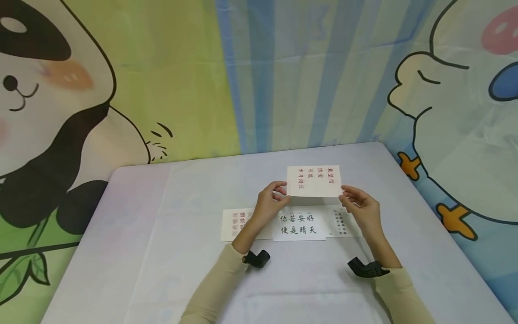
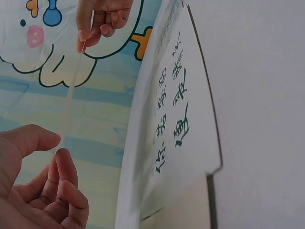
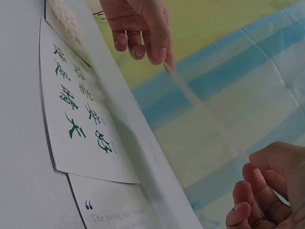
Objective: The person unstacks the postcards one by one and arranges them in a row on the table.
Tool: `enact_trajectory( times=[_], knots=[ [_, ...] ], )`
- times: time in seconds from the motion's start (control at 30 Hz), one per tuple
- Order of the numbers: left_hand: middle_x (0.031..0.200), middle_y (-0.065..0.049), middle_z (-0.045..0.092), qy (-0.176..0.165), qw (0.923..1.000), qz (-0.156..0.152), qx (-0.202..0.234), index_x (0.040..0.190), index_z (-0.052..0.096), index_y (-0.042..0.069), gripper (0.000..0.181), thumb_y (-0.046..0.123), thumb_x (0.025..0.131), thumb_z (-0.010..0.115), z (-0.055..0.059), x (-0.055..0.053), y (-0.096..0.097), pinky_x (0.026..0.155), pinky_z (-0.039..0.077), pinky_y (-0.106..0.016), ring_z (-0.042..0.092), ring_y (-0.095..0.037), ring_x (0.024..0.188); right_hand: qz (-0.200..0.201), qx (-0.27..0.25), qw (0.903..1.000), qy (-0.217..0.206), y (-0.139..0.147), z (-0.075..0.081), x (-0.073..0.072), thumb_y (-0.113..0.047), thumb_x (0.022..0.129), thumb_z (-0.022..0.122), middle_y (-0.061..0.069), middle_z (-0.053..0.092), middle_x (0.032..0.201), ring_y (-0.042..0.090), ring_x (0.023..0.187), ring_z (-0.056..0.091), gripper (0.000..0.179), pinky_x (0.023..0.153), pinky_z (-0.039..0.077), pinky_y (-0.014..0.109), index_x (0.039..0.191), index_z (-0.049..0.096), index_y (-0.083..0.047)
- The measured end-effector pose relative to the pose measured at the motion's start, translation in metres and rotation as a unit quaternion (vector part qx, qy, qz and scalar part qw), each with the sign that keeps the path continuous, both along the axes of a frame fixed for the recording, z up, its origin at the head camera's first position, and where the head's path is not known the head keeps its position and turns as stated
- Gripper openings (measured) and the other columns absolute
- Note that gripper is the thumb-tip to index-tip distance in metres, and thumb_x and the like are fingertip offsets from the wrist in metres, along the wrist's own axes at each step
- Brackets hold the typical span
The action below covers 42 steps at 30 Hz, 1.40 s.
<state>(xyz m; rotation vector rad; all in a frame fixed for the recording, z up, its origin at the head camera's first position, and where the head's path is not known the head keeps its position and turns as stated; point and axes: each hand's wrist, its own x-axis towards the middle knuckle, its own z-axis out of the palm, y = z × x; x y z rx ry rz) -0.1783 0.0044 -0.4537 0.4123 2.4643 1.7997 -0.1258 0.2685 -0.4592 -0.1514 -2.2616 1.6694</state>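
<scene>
A cream card with red Chinese writing is held up above the table between both hands. My left hand pinches its left edge between thumb and forefinger, and my right hand pinches the right edge. From each wrist the card appears edge-on as a thin strip. Beneath it on the table lie a white card with dark green Chinese writing, a cream card with red writing to its left, and a card with small dark print to its right. The middle one overlaps its neighbours.
A white cloth covers the table. Behind it hangs a cartoon backdrop with a panda at left and a white character at right. Black wrist cameras sit on both forearms, over beige sleeves.
</scene>
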Motion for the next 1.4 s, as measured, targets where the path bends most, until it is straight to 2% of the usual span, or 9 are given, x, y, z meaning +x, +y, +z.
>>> enact_trajectory(
  times=[0.27, 0.43, 0.53, 0.67, 0.77, 0.9, 1.1, 1.23, 1.4],
  knots=[
    [0.100, -0.007, 0.061, -0.003, 0.9999, 0.005, -0.014, 0.126, 0.059, 0.005, 0.041, 0.011, 0.087, 0.071, -0.004, 0.005, -0.027, 0.064, 0.048, -0.021, 0.057, -0.014, 0.080, 0.035, 0.019, 0.9992, -0.008, -0.024, 0.008, 0.002, -0.015, 0.089, 0.072, -0.004, 0.064, 0.094, 0.003, 0.081, 0.059, 0.037, 0.062, 0.049, 0.014, 0.121, 0.064, 0.001],
    [0.099, -0.007, 0.061, -0.002, 0.9996, 0.012, -0.027, 0.125, 0.060, 0.005, 0.040, 0.009, 0.087, 0.071, -0.004, 0.007, -0.042, 0.063, 0.048, -0.020, 0.057, -0.014, 0.079, 0.057, 0.023, 0.9980, -0.012, -0.040, 0.016, 0.003, -0.006, 0.089, 0.070, 0.009, 0.064, 0.099, 0.004, 0.081, 0.058, 0.035, 0.061, 0.048, 0.014, 0.122, 0.063, 0.004],
    [0.099, -0.006, 0.060, -0.004, 0.9992, 0.015, -0.037, 0.126, 0.059, 0.005, 0.041, 0.009, 0.087, 0.070, -0.006, 0.008, -0.050, 0.064, 0.048, -0.021, 0.056, -0.014, 0.079, 0.069, 0.020, 0.9973, -0.016, -0.048, 0.017, 0.004, -0.005, 0.089, 0.070, 0.010, 0.065, 0.098, 0.005, 0.081, 0.058, 0.035, 0.061, 0.048, 0.014, 0.121, 0.063, 0.006],
    [0.099, -0.006, 0.060, -0.001, 0.9989, 0.015, -0.044, 0.126, 0.059, 0.004, 0.041, 0.008, 0.087, 0.070, -0.005, 0.010, -0.059, 0.065, 0.049, -0.021, 0.057, -0.014, 0.080, 0.082, 0.011, 0.9964, -0.018, -0.051, 0.006, -0.001, -0.008, 0.089, 0.071, 0.009, 0.065, 0.099, 0.003, 0.081, 0.058, 0.035, 0.062, 0.048, 0.013, 0.120, 0.064, 0.004],
    [0.100, -0.006, 0.060, 0.004, 0.9989, 0.013, -0.045, 0.126, 0.058, 0.003, 0.041, 0.007, 0.087, 0.070, -0.004, 0.012, -0.067, 0.066, 0.050, -0.021, 0.057, -0.014, 0.081, 0.089, 0.015, 0.9955, -0.028, -0.055, 0.000, -0.003, -0.008, 0.089, 0.071, 0.015, 0.065, 0.102, 0.003, 0.082, 0.058, 0.035, 0.064, 0.049, 0.013, 0.121, 0.064, 0.003],
    [0.100, -0.006, 0.059, 0.010, 0.9985, 0.015, -0.051, 0.127, 0.058, 0.003, 0.041, 0.007, 0.088, 0.070, -0.003, 0.015, -0.076, 0.067, 0.049, -0.021, 0.058, -0.015, 0.082, 0.094, 0.023, 0.9946, -0.037, -0.063, -0.001, -0.003, -0.011, 0.089, 0.071, 0.018, 0.065, 0.104, 0.002, 0.083, 0.058, 0.035, 0.067, 0.049, 0.013, 0.121, 0.064, 0.004],
    [0.100, -0.005, 0.059, 0.008, 0.9975, 0.021, -0.067, 0.127, 0.058, 0.004, 0.042, 0.007, 0.087, 0.071, -0.002, 0.018, -0.087, 0.066, 0.049, -0.022, 0.057, -0.015, 0.082, 0.109, 0.006, 0.9932, -0.040, -0.074, -0.001, -0.003, -0.009, 0.089, 0.071, 0.021, 0.065, 0.103, 0.003, 0.082, 0.058, 0.035, 0.067, 0.049, 0.013, 0.120, 0.064, 0.005],
    [0.100, -0.006, 0.059, 0.013, 0.9969, 0.025, -0.073, 0.127, 0.058, 0.003, 0.042, 0.008, 0.087, 0.071, -0.001, 0.019, -0.096, 0.066, 0.049, -0.022, 0.058, -0.016, 0.082, 0.123, -0.002, 0.9919, -0.031, -0.081, -0.003, -0.004, -0.008, 0.088, 0.071, 0.020, 0.065, 0.101, 0.005, 0.081, 0.058, 0.034, 0.066, 0.050, 0.013, 0.120, 0.065, 0.005],
    [0.098, -0.007, 0.059, 0.013, 0.9961, 0.037, -0.079, 0.126, 0.058, 0.001, 0.042, 0.006, 0.086, 0.071, -0.006, 0.025, -0.107, 0.066, 0.049, -0.022, 0.057, -0.014, 0.079, 0.141, 0.011, 0.9890, -0.044, -0.090, -0.007, -0.002, -0.007, 0.089, 0.070, 0.018, 0.066, 0.101, 0.004, 0.082, 0.059, 0.035, 0.066, 0.049, 0.014, 0.121, 0.064, 0.005]
  ],
)
